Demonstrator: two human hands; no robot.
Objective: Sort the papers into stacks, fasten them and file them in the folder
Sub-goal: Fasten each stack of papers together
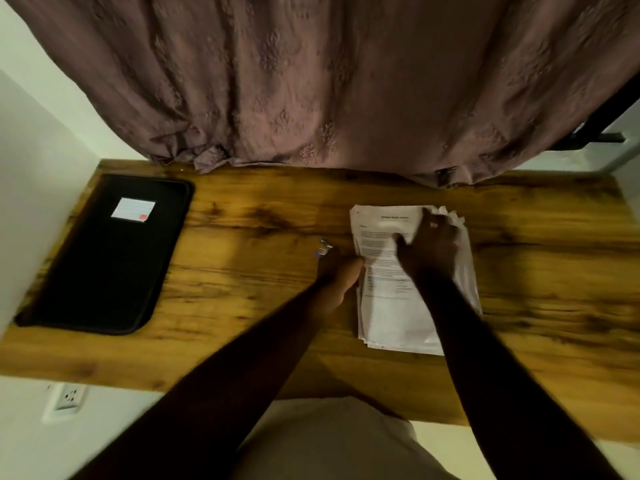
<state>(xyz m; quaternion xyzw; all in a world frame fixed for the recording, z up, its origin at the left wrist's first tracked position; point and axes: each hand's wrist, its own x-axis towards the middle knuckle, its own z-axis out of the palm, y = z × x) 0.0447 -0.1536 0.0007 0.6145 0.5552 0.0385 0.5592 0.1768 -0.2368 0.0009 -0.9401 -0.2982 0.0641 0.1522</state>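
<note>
- Far left, the black folder (104, 258) lies closed on the wooden desk (242, 323), a white label on its cover, well apart from everything you are handling.
- Near the middle, a few small clips (323, 249) sit loose on the wood, just beyond your left fingertips. They are too small and blurred to count.
- Your left hand (341, 275) rests on the desk against the left edge of the papers (384, 306), fingers loosely extended, thumb side touching the sheets. Nothing shows in its grasp.
- The papers are one uneven pile right of centre, printed page on top, edges fanned at the near end and ruffled at the far right corner. No sorting into stacks shows yet.
- Your right hand (429, 244) lies on the far half of the pile, thumb spread across the top page, fingers reaching into the ruffled corner. Blur hides whether they pinch any sheets.
- Risks from here, as a judgement:
  - lifting from that crumpled corner could crease or tear pages, or bring up several at once;
  - the loose pile could slide and fan further if your left hand eases off;
  - a sweep of your left hand could knock the clips away across the desk.
</note>
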